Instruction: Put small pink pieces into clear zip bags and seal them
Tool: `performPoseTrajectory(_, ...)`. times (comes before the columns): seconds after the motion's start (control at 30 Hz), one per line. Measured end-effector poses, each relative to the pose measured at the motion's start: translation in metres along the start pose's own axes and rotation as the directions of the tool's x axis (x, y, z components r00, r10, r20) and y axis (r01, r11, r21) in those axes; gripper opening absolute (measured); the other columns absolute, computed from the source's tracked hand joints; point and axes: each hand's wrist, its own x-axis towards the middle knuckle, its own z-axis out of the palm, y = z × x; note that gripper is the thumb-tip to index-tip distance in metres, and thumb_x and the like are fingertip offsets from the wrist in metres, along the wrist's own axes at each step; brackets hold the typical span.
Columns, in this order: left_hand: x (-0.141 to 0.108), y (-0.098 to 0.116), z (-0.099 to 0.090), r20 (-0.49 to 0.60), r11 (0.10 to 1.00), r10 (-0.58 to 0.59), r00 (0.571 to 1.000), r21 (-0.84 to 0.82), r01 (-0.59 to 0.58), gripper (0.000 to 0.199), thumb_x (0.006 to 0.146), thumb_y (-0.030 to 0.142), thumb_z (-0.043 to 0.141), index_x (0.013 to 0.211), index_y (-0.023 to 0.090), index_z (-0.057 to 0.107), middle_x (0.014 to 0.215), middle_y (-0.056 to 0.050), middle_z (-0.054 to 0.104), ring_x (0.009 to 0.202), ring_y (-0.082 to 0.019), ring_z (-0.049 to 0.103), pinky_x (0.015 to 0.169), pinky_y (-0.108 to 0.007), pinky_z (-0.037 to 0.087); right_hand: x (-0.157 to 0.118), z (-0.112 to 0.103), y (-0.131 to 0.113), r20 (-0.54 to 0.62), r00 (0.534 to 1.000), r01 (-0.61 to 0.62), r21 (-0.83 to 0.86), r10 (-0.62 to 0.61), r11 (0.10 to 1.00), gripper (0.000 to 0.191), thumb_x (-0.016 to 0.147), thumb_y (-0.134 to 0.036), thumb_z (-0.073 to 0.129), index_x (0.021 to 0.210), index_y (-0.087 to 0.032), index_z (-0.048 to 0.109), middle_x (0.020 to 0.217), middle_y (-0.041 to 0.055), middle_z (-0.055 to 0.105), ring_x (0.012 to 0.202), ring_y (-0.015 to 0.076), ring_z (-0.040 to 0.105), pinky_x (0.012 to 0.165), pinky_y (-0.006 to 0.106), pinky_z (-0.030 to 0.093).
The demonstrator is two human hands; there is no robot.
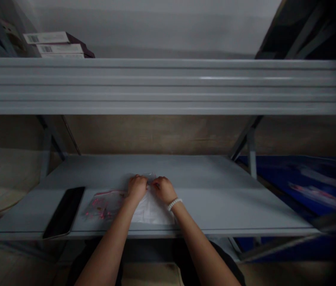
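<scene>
On the grey shelf board [203, 174] lies a clear plastic bag [152, 210] with something white in or under it. My left hand [138, 187] is closed at the bag's upper edge, fingers curled down. Close beside it, my right hand [163, 190] pinches the same edge, a white beaded bracelet [175, 203] round its wrist. Left of the bag, partly behind my left forearm, rests a clear zip bag [104, 204] holding small pink and red pieces. The fingertips of both hands are partly hidden.
A black tablet or large phone [65, 212] lies near the board's left front edge. Above runs a grey shelf beam [168, 87], with several white-and-dark boxes [60, 44] at its left. To the right, a blue surface [292, 178] carries blurred plastic packets [316, 192].
</scene>
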Motion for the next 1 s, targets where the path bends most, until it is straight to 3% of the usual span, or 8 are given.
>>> performPoseTrajectory(0.17,0.001,-0.003,0.004,-0.018,0.996,-0.089,0.996,-0.012,0.088,0.023,0.083,0.012,0.050,0.094,0.015,0.071,0.092,-0.015,0.068,0.093,-0.024,0.062,0.087,-0.037,0.045,-0.002,-0.002,0.005,-0.015,1.000,0.003,0.070,-0.002,0.998,0.024,0.073,-0.005,0.054,0.079,-0.018,0.073,0.083,0.0053,0.072,0.078,0.0169,0.062,0.076,0.025,0.044)
performPoseTrajectory(0.3,0.004,-0.012,0.005,-0.019,0.989,-0.132,0.991,-0.073,0.130,0.020,0.082,0.018,0.055,0.093,0.019,0.072,0.090,-0.011,0.070,0.091,-0.022,0.064,0.085,-0.033,0.048,-0.002,-0.013,0.014,-0.175,0.972,-0.113,0.238,0.157,0.965,0.020,0.075,-0.011,0.054,0.081,-0.015,0.072,0.081,0.0075,0.072,0.070,0.0158,0.063,0.069,0.024,0.046)
performPoseTrajectory(0.47,0.007,-0.017,0.006,-0.022,0.978,-0.150,0.988,-0.148,0.146,0.021,0.079,0.016,0.055,0.089,0.020,0.073,0.090,-0.008,0.072,0.088,-0.021,0.066,0.085,-0.032,0.049,-0.002,-0.016,0.024,-0.177,0.947,-0.189,0.363,0.267,0.912,0.021,0.075,-0.013,0.052,0.079,-0.012,0.072,0.076,0.0084,0.072,0.066,0.0160,0.064,0.064,0.023,0.047)
performPoseTrajectory(0.67,0.009,-0.016,0.005,-0.094,0.960,-0.200,0.975,-0.218,0.176,0.019,0.079,0.019,0.056,0.085,0.018,0.074,0.092,-0.009,0.072,0.088,-0.022,0.067,0.084,-0.032,0.050,-0.006,-0.011,0.020,-0.135,0.970,-0.152,0.318,0.204,0.936,0.022,0.074,-0.012,0.051,0.079,-0.015,0.073,0.078,0.0064,0.072,0.069,0.0161,0.064,0.068,0.025,0.047)
performPoseTrajectory(0.8,0.008,-0.018,0.002,-0.158,0.946,-0.227,0.961,-0.269,0.179,0.017,0.079,0.019,0.057,0.083,0.018,0.073,0.090,-0.009,0.072,0.086,-0.022,0.067,0.080,-0.031,0.050,-0.011,-0.009,0.018,-0.032,0.999,-0.022,0.076,0.024,0.997,0.024,0.070,-0.006,0.054,0.079,-0.016,0.073,0.084,0.0088,0.071,0.081,0.0196,0.062,0.079,0.028,0.045)
performPoseTrajectory(0.87,0.008,-0.018,-0.002,-0.200,0.942,-0.225,0.954,-0.294,0.161,0.018,0.080,0.019,0.056,0.084,0.017,0.073,0.091,-0.008,0.072,0.086,-0.021,0.067,0.081,-0.030,0.050,-0.013,-0.008,0.018,0.032,0.999,0.007,0.009,-0.007,1.000,0.023,0.068,-0.004,0.055,0.076,-0.015,0.073,0.083,0.0098,0.070,0.082,0.0196,0.061,0.080,0.028,0.044)
performPoseTrajectory(0.93,0.007,-0.017,-0.007,-0.254,0.941,-0.208,0.945,-0.316,0.123,0.019,0.081,0.017,0.055,0.088,0.017,0.072,0.094,-0.007,0.072,0.088,-0.019,0.066,0.084,-0.029,0.050,-0.014,-0.009,0.018,0.058,0.998,0.019,0.034,-0.021,0.999,0.021,0.066,-0.004,0.056,0.073,-0.015,0.073,0.080,0.0093,0.070,0.081,0.0187,0.060,0.080,0.027,0.043)
performPoseTrajectory(1.0,0.004,-0.013,-0.013,-0.321,0.941,-0.189,0.928,-0.330,0.077,0.021,0.082,0.015,0.052,0.092,0.017,0.071,0.098,-0.006,0.070,0.093,-0.017,0.064,0.089,-0.029,0.048,-0.013,-0.012,0.018,-0.003,1.000,-0.007,0.141,0.007,0.990,0.018,0.067,-0.006,0.057,0.071,-0.015,0.071,0.079,0.0085,0.069,0.079,0.0179,0.059,0.080,0.028,0.043)
